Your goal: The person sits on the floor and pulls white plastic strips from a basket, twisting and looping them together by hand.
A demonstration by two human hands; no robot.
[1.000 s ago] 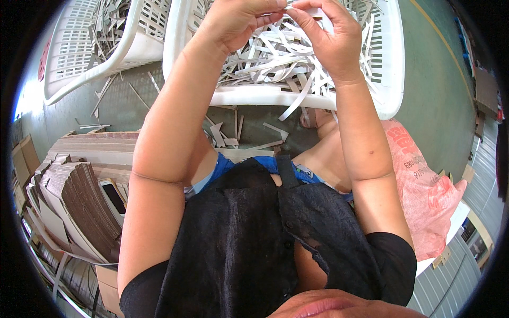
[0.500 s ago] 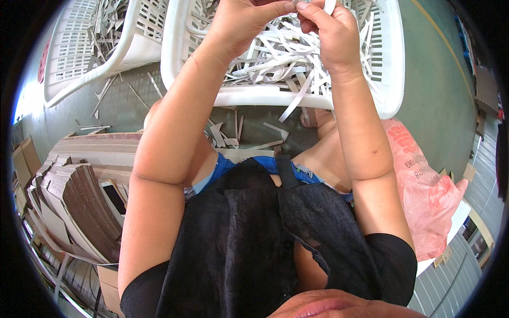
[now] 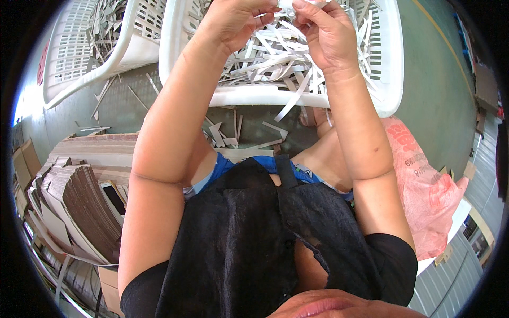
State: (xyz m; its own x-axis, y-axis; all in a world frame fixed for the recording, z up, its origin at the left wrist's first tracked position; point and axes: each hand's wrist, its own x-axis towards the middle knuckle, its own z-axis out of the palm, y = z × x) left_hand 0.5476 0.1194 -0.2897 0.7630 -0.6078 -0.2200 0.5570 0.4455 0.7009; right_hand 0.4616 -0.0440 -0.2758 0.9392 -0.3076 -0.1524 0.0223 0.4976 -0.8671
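Observation:
At the top edge of the head view, both my hands meet above a white plastic basket (image 3: 275, 96) full of pale cut strips (image 3: 273, 58). My right hand (image 3: 331, 42) pinches a small white strip (image 3: 286, 4) between thumb and finger. From the other side, the curled fingers of my left hand (image 3: 236, 24) close on the same white piece. The picture's edge cuts off part of the left fingers and of the piece, so its full shape is hidden.
A second white basket (image 3: 124, 55) with strips stands at the left. Loose offcuts (image 3: 217, 135) lie on the green floor. Stacked cardboard sheets (image 3: 90, 206) and a phone (image 3: 113, 197) are on my left. A pink woven sack (image 3: 419, 185) stands on my right.
My left hand has shifted slightly left and its fingers have come away from the right thumb. The white piece between the hands shows more. My right hand has barely moved.

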